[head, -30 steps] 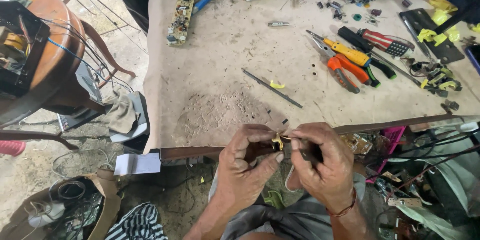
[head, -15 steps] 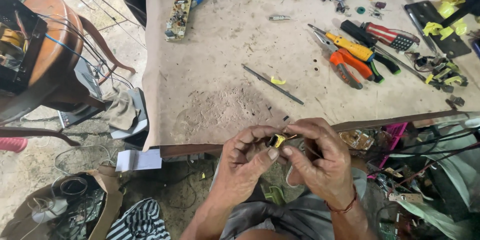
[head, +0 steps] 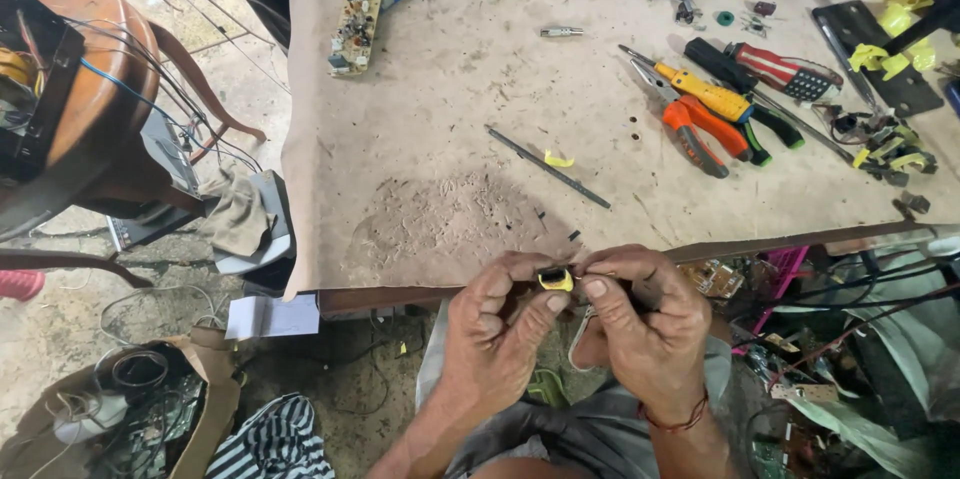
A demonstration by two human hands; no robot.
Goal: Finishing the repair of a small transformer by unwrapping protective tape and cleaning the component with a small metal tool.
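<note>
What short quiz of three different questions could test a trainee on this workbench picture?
1. True or false: both hands pinch the small black and yellow part.
2. Which tool lies beside the orange-handled pliers? A hammer; B yellow-handled screwdriver; C saw.
3. What long board lies at the far left of the brown worn tabletop?

Key:
1. True: left hand and right hand meet on it.
2. B.
3. The green populated circuit board.
</note>
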